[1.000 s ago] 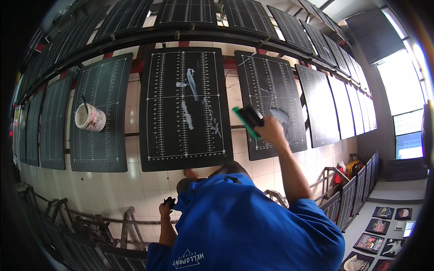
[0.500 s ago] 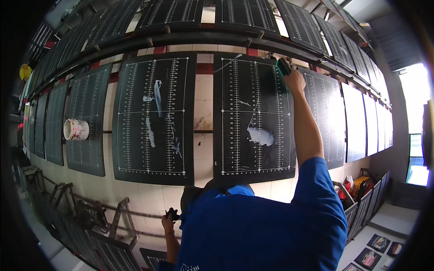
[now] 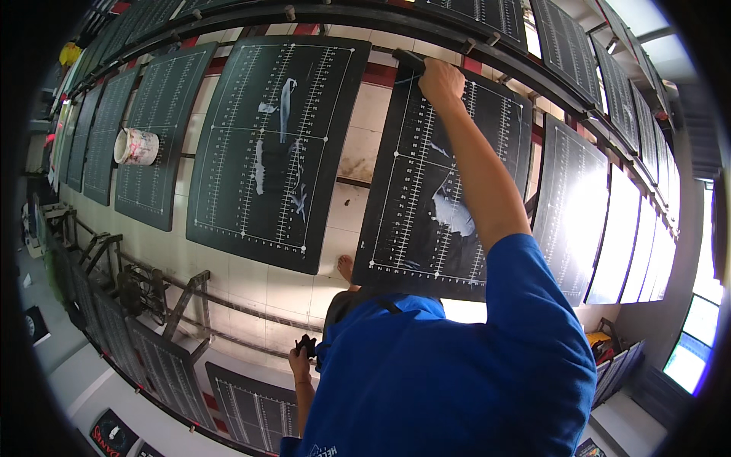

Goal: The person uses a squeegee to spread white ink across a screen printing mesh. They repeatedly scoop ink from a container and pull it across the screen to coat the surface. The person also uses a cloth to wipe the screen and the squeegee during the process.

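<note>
My right hand (image 3: 443,82) reaches across the black panel (image 3: 411,183) in front of me, closed round a dark, flat, block-like tool (image 3: 410,61) at the panel's far left corner. White rulings and scale marks cover this panel. A pale, ragged patch (image 3: 454,213) lies on its nearer half, partly beside my forearm. Low at my left side, my left hand (image 3: 301,365) is closed on a small black, lumpy thing (image 3: 306,346); its kind cannot be made out.
A similar panel (image 3: 221,152) with pale strips lies to the left. Beyond it a stained white bucket (image 3: 137,147) stands on another panel. Dark rails (image 3: 358,17) run behind the panels. Metal frames (image 3: 186,305) stand at the lower left. Panels at the right reflect bright window light.
My right hand and the tool have moved left along the far edge, from the panel's far right corner to its far left. The view has shifted and turned. My left hand keeps the black thing.
</note>
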`<state>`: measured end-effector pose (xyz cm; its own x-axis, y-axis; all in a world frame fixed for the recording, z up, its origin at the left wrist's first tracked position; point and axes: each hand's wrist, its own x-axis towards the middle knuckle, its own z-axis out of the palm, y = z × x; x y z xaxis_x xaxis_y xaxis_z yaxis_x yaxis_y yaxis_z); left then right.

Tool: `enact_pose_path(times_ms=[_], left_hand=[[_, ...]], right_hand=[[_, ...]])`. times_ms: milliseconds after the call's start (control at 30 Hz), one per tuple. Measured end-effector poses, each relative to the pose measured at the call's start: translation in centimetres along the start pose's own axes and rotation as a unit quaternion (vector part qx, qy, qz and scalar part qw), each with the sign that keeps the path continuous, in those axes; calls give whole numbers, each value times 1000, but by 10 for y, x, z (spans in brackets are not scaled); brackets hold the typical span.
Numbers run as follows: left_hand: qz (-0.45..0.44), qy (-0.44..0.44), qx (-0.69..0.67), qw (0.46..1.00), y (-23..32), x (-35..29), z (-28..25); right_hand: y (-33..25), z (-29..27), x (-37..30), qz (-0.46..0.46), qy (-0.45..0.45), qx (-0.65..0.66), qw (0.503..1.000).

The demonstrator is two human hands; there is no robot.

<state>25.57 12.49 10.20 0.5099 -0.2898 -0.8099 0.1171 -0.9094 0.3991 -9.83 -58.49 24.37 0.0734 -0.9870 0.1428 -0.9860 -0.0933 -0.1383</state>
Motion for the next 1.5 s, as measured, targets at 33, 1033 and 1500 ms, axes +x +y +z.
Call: enact_pose_path(times_ms=[33, 1033, 1500], left_hand=[[-3, -5, -7, 1000, -3, 4, 4], [141, -97, 91, 981, 73, 89, -15], [124, -96, 36, 987, 33, 142, 16]], right_hand=[[2, -2, -8, -18, -1, -6, 1000], [55, -46, -305, -36, 21, 70, 997], [43, -132, -345, 4, -359, 4, 933]])
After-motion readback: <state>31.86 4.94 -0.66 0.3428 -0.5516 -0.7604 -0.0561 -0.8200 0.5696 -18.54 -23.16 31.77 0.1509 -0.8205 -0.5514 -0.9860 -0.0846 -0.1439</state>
